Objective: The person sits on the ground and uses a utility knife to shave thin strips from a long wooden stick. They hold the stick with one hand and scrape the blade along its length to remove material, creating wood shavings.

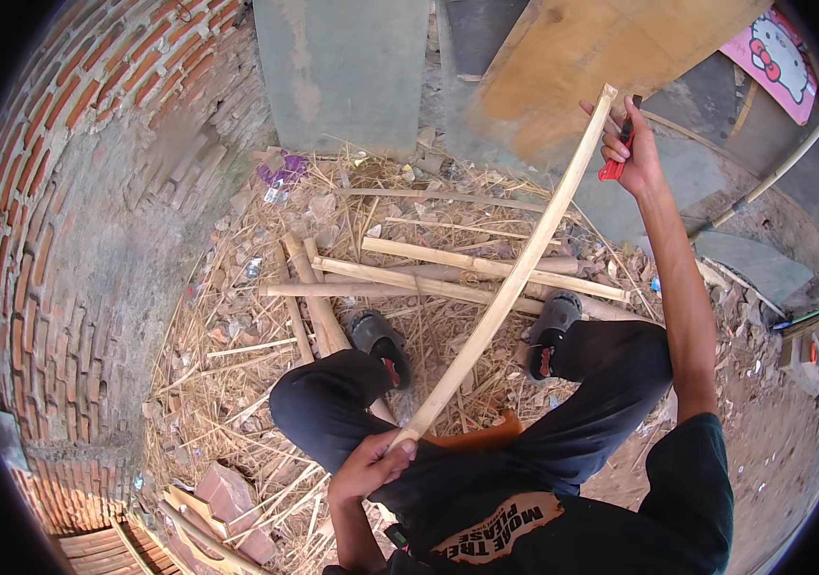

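Note:
A long pale strip of split bamboo [510, 287] slants across the view from my lap up to the far right. Its near end is gripped by my left hand [371, 465], which is closed round it above my thigh. My right hand [635, 153] is raised at the strip's far end, its fingers wrapped round a red and black utility knife [615, 163]. One or two of its fingertips reach toward the strip; whether they touch it I cannot tell. The knife's blade does not show clearly.
Several bamboo pieces [429, 278] lie on straw and rubble between and beyond my shoes [378, 345]. A brick wall [74, 240] rises at left. Boards and panels [342, 77] lean at the back, with a pink picture board [773, 62] at far right. Bricks [232, 498] lie lower left.

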`<control>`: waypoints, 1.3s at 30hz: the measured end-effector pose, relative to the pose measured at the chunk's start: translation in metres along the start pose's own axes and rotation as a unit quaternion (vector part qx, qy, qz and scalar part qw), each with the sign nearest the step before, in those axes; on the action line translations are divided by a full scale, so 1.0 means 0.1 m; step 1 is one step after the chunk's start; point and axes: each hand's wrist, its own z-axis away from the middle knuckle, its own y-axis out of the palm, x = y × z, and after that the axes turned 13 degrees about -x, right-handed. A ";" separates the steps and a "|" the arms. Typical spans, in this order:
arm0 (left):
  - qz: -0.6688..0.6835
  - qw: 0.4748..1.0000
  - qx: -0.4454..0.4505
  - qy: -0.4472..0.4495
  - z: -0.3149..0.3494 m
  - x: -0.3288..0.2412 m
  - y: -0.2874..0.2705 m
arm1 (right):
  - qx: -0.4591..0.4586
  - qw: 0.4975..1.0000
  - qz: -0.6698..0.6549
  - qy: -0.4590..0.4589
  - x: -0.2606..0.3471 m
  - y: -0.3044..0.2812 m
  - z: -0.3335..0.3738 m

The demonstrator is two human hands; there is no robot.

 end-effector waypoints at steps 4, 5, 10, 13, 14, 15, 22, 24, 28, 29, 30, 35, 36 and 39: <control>-0.055 0.998 -0.013 0.004 0.14 -0.03 -0.09 | -0.071 0.997 -0.013 -0.021 -0.08 -0.34 -0.25; -0.058 0.998 -0.012 0.003 0.15 -0.05 -0.11 | -0.102 0.994 0.003 -0.030 -0.11 -0.43 -0.30; -0.101 0.993 -0.024 0.048 0.11 0.01 -0.18 | -0.161 0.982 0.076 -0.056 -0.22 -0.83 -0.43; -0.117 0.993 -0.023 0.026 0.12 -0.05 -0.23 | -0.169 0.983 0.056 -0.042 -0.23 -0.98 -0.50; -0.133 0.990 -0.025 0.042 0.13 -0.08 -0.23 | -0.176 0.982 0.057 -0.045 -0.23 -1.03 -0.53; -0.149 0.987 -0.027 0.058 0.15 -0.11 -0.23 | -0.182 0.980 0.058 -0.048 -0.22 -1.07 -0.56; -0.226 0.966 -0.078 0.101 0.35 -0.23 -0.33 | -0.222 0.968 0.099 -0.070 -0.26 -1.25 -0.62; -0.239 0.963 -0.090 0.081 0.43 -0.19 -0.47 | -0.221 0.967 0.105 -0.077 -0.18 -1.29 -0.59; -0.247 0.954 -0.147 0.089 0.59 -0.18 -0.59 | -0.161 0.964 0.208 -0.034 -0.18 -1.32 -0.44; -0.229 0.954 -0.163 0.100 0.60 -0.18 -0.58 | -0.130 0.932 0.336 -0.029 -0.22 -1.28 -0.40; -0.200 0.960 -0.175 0.084 0.61 -0.19 -0.57 | -0.096 0.883 0.458 -0.022 -0.28 -1.23 -0.39; -0.068 0.971 -0.214 0.077 0.51 -0.18 -0.48 | -0.006 0.700 0.699 -0.145 -0.43 -1.26 -0.39; -0.049 0.967 -0.238 0.083 0.51 -0.18 -0.43 | -0.012 0.700 0.700 -0.139 -0.41 -1.12 -0.36; -0.016 0.952 -0.288 0.101 0.37 -0.30 -0.23 | -0.032 0.696 0.688 -0.202 -0.36 -0.86 -0.20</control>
